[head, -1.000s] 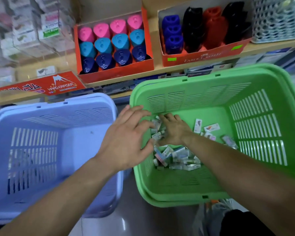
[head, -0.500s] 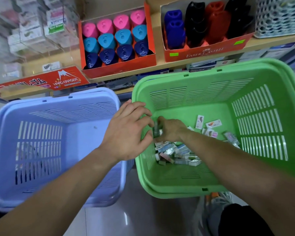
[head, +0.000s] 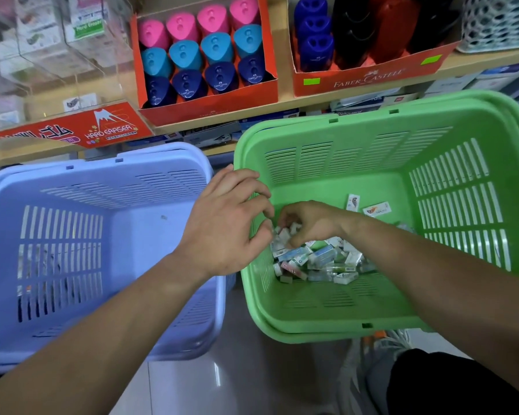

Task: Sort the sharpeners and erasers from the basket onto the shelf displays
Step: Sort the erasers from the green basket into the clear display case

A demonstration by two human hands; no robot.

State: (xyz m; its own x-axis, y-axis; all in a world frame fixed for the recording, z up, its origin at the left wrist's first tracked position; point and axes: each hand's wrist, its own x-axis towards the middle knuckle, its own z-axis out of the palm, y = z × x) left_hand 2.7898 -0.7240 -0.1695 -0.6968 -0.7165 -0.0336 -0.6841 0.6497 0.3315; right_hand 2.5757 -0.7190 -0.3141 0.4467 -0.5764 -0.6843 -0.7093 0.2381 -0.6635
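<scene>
A green basket (head: pixel 342 166) on the floor holds a pile of small wrapped erasers (head: pixel 321 259), with two loose ones (head: pixel 376 209) farther back. My right hand (head: pixel 312 223) is down in the basket, its fingers curled round a few erasers (head: pixel 285 233) lifted off the pile. My left hand (head: pixel 228 223) hovers at the basket's left rim with fingers curled toward those erasers; its palm is hidden. On the shelf stand a red box of pink, teal and navy sharpeners (head: pixel 204 55) and a Faber-Castell box (head: pixel 369 76) of larger ones.
A pale blue basket (head: pixel 150 235) sits left of the green one, touching it. A red Hard Eraser box (head: pixel 72 133) lies at the shelf's left edge below clear bins (head: pixel 57 40). A white mesh basket (head: pixel 498 22) is at the top right. My leg (head: pixel 447 381) is at the bottom right.
My right hand has closed on erasers and lifted slightly off the pile. My left hand's fingers have curled in closer to it. The view has shifted a little downward.
</scene>
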